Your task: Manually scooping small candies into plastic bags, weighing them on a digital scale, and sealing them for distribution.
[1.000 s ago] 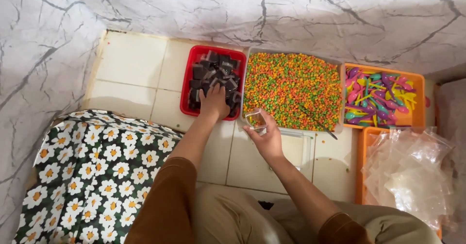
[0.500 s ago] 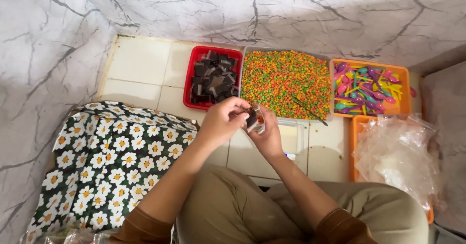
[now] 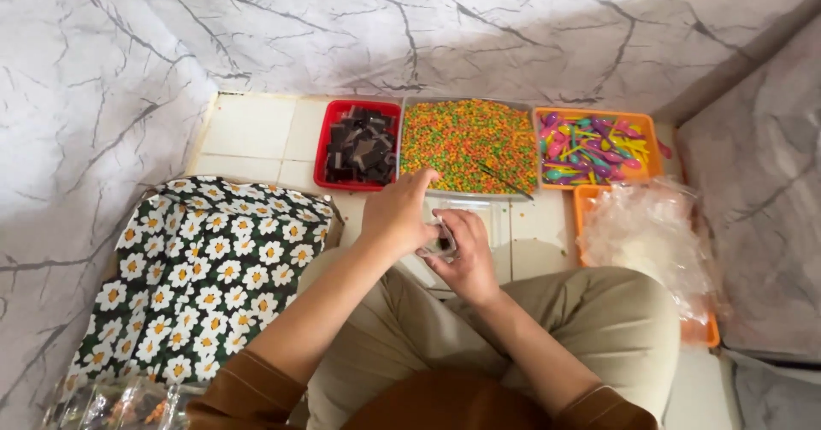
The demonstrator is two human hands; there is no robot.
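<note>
Both hands meet over the lap: the right hand (image 3: pixel 466 255) grips a small clear cup (image 3: pixel 442 240), and the left hand (image 3: pixel 398 216) curls over its top. Just beyond lie a tray of orange-green beads (image 3: pixel 469 143), a red tray (image 3: pixel 329 143) and bare tiled floor (image 3: pixel 248 130), boxed in by marble walls (image 3: pixel 103 96).

Three trays sit in a row on the floor by the wall. The red plastic tray of dark brown squares (image 3: pixel 359 146) is on the left. The grey metal tray of tiny orange and green bits (image 3: pixel 469 146) is in the middle. The orange plastic tray of small coloured spoons (image 3: pixel 593 148) is on the right. In front of that one lies an orange tray of clear plastic bags (image 3: pixel 650 250). A black cloth with white daisies (image 3: pixel 197 276) lies far left. The left hand (image 3: pixel 398 216) and right hand (image 3: pixel 462 255) meet in front of the middle tray, around a small clear plastic piece (image 3: pixel 440 242).
</note>
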